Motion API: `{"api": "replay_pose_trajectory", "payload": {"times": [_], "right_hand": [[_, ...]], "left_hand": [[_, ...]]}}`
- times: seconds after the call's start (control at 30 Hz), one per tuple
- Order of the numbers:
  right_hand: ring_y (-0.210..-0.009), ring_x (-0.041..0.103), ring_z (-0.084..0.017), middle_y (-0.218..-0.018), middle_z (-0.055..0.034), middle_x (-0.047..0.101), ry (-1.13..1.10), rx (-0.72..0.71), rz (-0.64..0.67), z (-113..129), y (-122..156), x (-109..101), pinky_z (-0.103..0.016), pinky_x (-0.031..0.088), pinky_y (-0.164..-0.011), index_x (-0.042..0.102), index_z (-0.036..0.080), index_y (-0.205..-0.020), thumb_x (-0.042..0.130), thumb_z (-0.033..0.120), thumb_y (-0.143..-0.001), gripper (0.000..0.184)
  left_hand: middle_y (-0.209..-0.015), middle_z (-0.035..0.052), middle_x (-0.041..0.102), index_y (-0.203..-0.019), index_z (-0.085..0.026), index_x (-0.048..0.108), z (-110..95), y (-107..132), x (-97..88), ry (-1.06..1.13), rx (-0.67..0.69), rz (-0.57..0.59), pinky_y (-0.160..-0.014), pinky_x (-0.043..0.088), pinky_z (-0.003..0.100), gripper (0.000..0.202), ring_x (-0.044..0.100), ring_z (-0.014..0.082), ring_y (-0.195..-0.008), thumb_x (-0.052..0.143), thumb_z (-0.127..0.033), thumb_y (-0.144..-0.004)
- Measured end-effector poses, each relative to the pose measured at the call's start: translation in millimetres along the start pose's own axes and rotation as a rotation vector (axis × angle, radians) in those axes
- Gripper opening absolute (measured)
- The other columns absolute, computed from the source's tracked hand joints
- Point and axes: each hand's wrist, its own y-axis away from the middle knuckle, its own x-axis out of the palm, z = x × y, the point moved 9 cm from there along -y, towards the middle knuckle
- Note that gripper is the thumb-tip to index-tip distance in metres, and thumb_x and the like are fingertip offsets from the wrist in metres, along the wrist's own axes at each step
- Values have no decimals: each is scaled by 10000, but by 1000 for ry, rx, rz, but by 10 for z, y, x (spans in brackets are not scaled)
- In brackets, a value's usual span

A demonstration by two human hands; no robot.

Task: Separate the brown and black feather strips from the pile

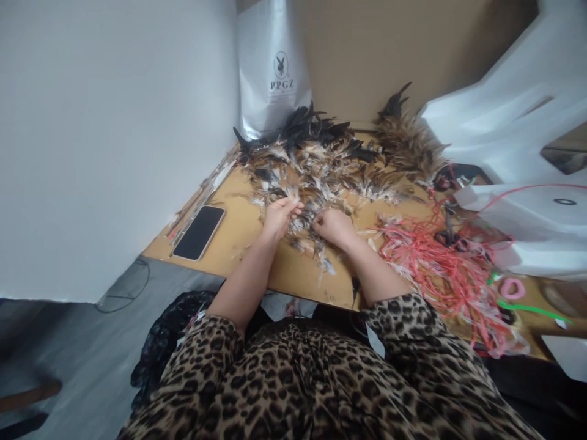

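Note:
Loose feathers [302,162] in brown, white and black lie heaped over the middle and back of the wooden table [245,235]. At the near edge of the heap, my left hand [280,217] is closed in a pinch, with a pale feather between thumb and fingers. My right hand [334,226] is curled just to the right, its fingertips together among the feathers; what they hold is hidden. Small feathers lie below and between the two hands. A fuller bunch of brown feathers [410,146] rests at the back right.
A phone [200,232] lies at the table's left edge. To the right is a tangle of red and white strings [435,263] with dark-handled scissors [452,235]. A silver bag [275,73] stands behind the heap. White foam pieces [541,226] bound the right side.

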Motion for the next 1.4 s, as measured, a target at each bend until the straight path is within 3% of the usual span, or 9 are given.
{"api": "replay_pose_trajectory", "payload": {"times": [0.23, 0.37, 0.53, 0.7, 0.97, 1.2, 1.4], "right_hand": [[-413, 387, -53, -506, 35, 545, -910, 83, 59, -179, -88, 55, -192, 294, -428, 600, 154, -651, 597, 266, -591, 126], [-371, 344, -32, -507, 36, 554, -1189, 114, 103, -219, -120, 130, -172, 210, -368, 565, 157, -653, 650, 301, -577, 184], [-378, 378, -37, -500, 33, 540, -1274, 165, 102, -329, -164, 229, -166, 218, -357, 564, 155, -646, 688, 341, -562, 239], [-383, 362, -41, -429, 65, 447, -1416, 176, 55, -327, -176, 190, -169, 225, -366, 537, 166, -625, 723, 323, -519, 266], [-406, 383, -46, -470, 64, 469, -1509, 193, 2, -287, -163, 191, -173, 228, -380, 558, 165, -681, 732, 306, -513, 280], [-391, 352, -37, -478, 65, 486, -1385, 121, -49, -208, -136, 189, -194, 232, -399, 583, 163, -669, 719, 343, -534, 263], [-408, 368, -46, -473, 63, 470, -1414, 119, 9, -164, -124, 180, -196, 241, -408, 557, 163, -646, 727, 376, -523, 299]], "left_hand": [[-676, 22, 645, -712, -122, 625, -4, 3, 14, 36, -6, 1, -458, 350, 136, 187, 513, 24, -506, 704, -257, -609], [-710, 32, 656, -737, -110, 622, 40, 33, 62, -13, -61, 39, -462, 359, 133, 229, 524, 24, -509, 709, -277, -606], [-707, 32, 660, -736, -106, 616, 50, 51, 88, -27, -76, 57, -447, 351, 129, 225, 530, 24, -501, 711, -266, -609], [-729, 42, 671, -755, -102, 616, 71, 64, 117, -27, -105, 77, -450, 364, 123, 214, 551, 27, -517, 701, -251, -627], [-819, 69, 679, -811, -94, 630, 149, 93, 188, 6, -166, 181, -458, 397, 110, 212, 585, 39, -560, 690, -216, -648], [-650, 43, 648, -730, -85, 614, 199, 101, 230, -1, -170, 202, -439, 384, 114, 205, 586, 61, -535, 717, -218, -613], [-560, 14, 602, -683, -81, 607, 166, 76, 195, -1, -129, 164, -433, 365, 112, 186, 519, 27, -463, 718, -210, -607]]}}
